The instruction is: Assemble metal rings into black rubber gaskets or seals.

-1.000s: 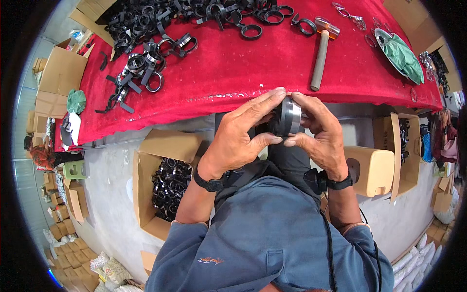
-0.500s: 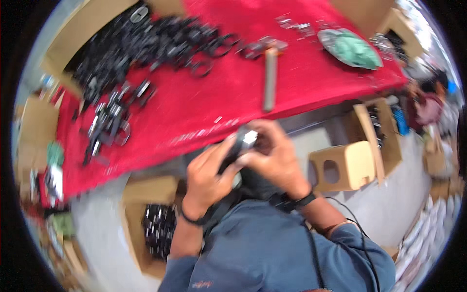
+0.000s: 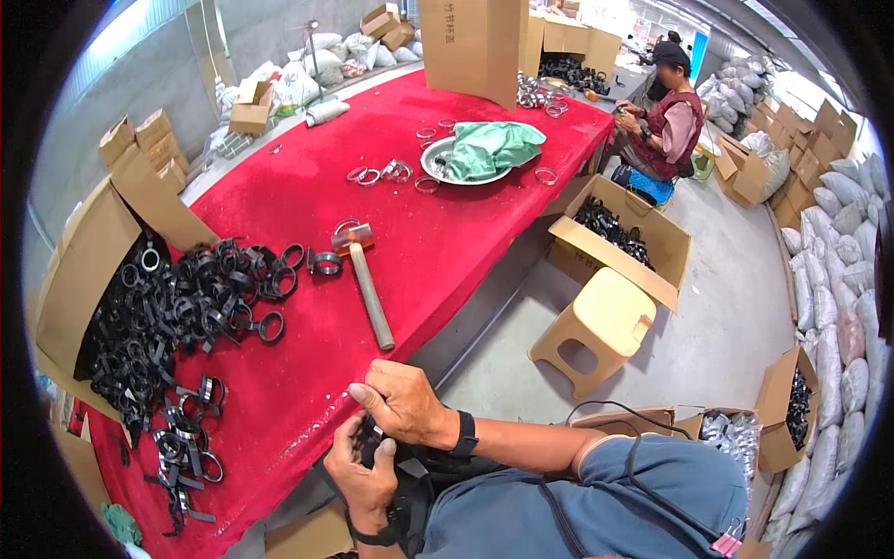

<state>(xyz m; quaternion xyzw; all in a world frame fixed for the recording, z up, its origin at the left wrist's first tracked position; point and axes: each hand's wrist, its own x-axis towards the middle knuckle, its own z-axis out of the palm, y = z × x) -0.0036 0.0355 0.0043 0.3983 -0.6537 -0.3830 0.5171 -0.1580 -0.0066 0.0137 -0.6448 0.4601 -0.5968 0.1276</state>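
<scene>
Red-covered table (image 3: 447, 252) stretching out before you, heap of black ring pieces (image 3: 186, 303) covering its left end. Yellow stool (image 3: 610, 312) standing to your right, near table. Wooden-handled hammer (image 3: 370, 290) lying on tabletop, handle pointing toward you. Your right hand (image 3: 408, 402) folding over from above, fingers curling in; cannot tell whether they are gripping. Your left hand (image 3: 365, 480) pinching dark piece (image 3: 370, 438) between thumb and fingers. Piece sitting between both hands, at table's near edge, partly hidden.
</scene>
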